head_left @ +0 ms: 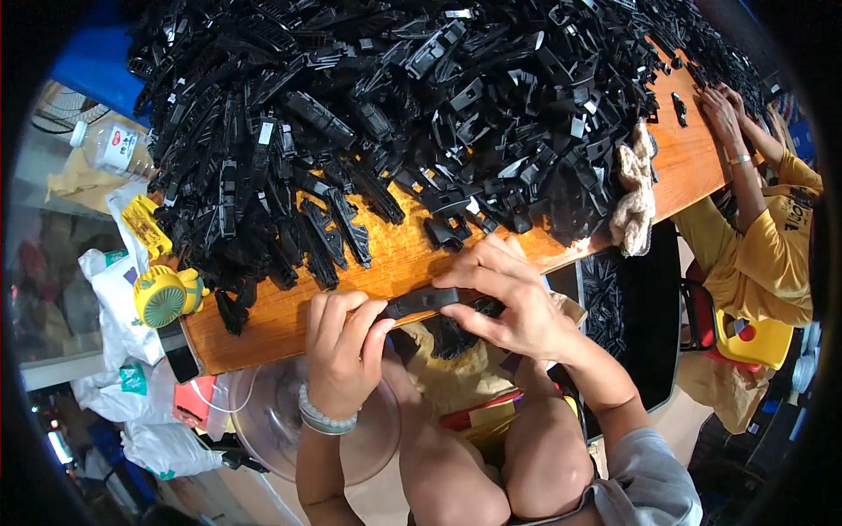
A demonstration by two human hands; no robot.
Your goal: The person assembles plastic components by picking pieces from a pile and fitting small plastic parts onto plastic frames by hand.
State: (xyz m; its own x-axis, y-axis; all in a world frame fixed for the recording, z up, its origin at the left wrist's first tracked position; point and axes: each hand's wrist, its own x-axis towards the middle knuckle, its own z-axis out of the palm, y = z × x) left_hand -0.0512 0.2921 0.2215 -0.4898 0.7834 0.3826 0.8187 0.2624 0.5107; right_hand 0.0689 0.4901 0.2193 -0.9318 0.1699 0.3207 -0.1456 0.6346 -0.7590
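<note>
1. The part (412, 303), black, lies across the table's (263, 326) 6 o'clock edge.
2. Left hand (340, 355): fingers and thumb pinch its 9 o'clock end.
3. Right hand (510, 302): thumb and fingers grip its 3 o'clock end.
4. From it: pile (351, 96), 12 o'clock; fan (165, 296), 9; cloth (635, 197), 2.

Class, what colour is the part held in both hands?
The held part is black; see the head view.

A narrow strip of tabletop (381, 279) left you room beyond and left of your grip on the black part (419, 303). Farther beyond, heaped black pieces (351, 101) blocked you; rightward, a knitted cloth (635, 193) did.
</note>
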